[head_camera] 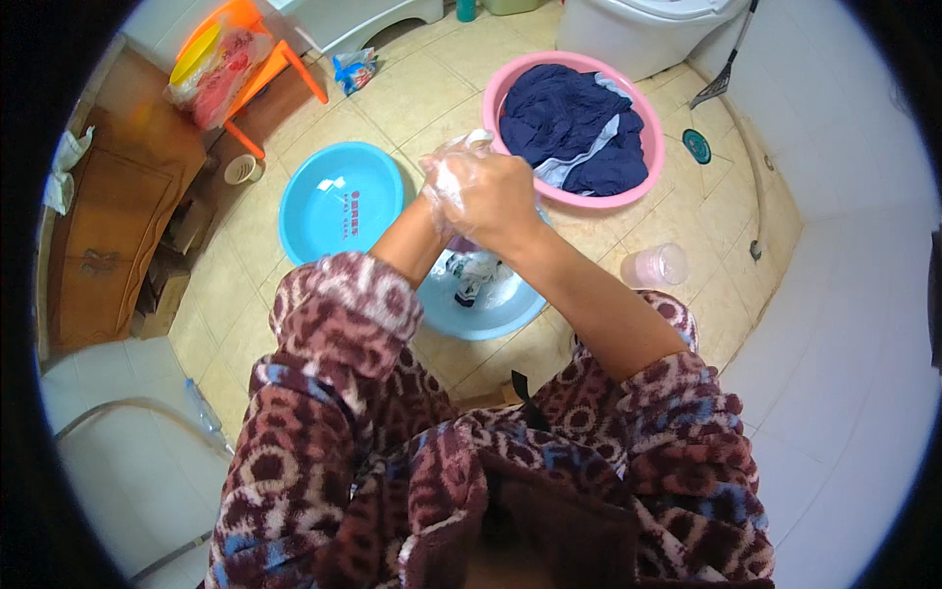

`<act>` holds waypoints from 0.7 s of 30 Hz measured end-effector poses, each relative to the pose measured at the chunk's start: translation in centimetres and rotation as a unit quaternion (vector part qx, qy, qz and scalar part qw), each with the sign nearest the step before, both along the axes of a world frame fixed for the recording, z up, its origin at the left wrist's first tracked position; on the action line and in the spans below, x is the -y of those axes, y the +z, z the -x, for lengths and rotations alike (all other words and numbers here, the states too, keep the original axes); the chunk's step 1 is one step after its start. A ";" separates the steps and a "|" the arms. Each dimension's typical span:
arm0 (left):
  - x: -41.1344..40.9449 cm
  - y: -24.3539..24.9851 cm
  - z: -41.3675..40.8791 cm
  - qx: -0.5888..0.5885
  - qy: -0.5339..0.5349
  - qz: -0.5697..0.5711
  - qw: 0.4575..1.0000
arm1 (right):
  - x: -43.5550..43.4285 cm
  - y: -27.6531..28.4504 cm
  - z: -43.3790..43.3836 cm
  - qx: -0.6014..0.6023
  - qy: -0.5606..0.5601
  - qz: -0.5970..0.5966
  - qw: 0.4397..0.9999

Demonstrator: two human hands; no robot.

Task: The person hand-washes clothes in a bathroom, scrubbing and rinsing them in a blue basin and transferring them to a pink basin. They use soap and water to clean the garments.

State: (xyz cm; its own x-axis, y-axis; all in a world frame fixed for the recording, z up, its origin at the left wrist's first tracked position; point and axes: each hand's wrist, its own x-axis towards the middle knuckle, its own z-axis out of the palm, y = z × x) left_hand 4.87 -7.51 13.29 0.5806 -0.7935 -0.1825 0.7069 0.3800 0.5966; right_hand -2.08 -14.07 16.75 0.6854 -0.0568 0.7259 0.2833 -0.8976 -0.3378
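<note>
Thick white suds coat my left hand (447, 185) and my right hand (494, 193), which are pressed together above a light blue basin (482, 327). Between them they grip what looks like a soapy white cloth (478, 138); only a bit pokes out past the fingers, and the rest is hidden. My right hand lies over the left and covers most of its fingers. Below, white fabric with dark green and black patches (475, 274) lies in the basin. Something purple (462, 244) shows beneath my wrists, too covered to identify.
A bright blue basin (309, 199) stands to the left. Dark blue clothes (567, 118) fill a pink basin (655, 169) ahead right. Near my right knee is a clear plastic cup (653, 266). An orange stool (283, 70), a wooden cabinet (110, 243) and a toilet (625, 37) edge the tiled floor.
</note>
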 end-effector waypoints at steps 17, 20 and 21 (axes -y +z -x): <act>0.9 3.6 3.4 0.020 0.095 -0.181 0.979 | 4.4 -1.4 -0.2 -0.078 -0.063 -0.055 0.993; -1.0 -2.1 -0.6 0.046 0.035 -0.004 0.998 | 2.1 -0.7 -1.2 -0.053 -0.023 -0.082 0.995; -1.7 -3.3 -1.6 0.005 -0.016 0.077 0.997 | 0.9 -0.8 -0.8 -0.028 0.015 -0.070 0.997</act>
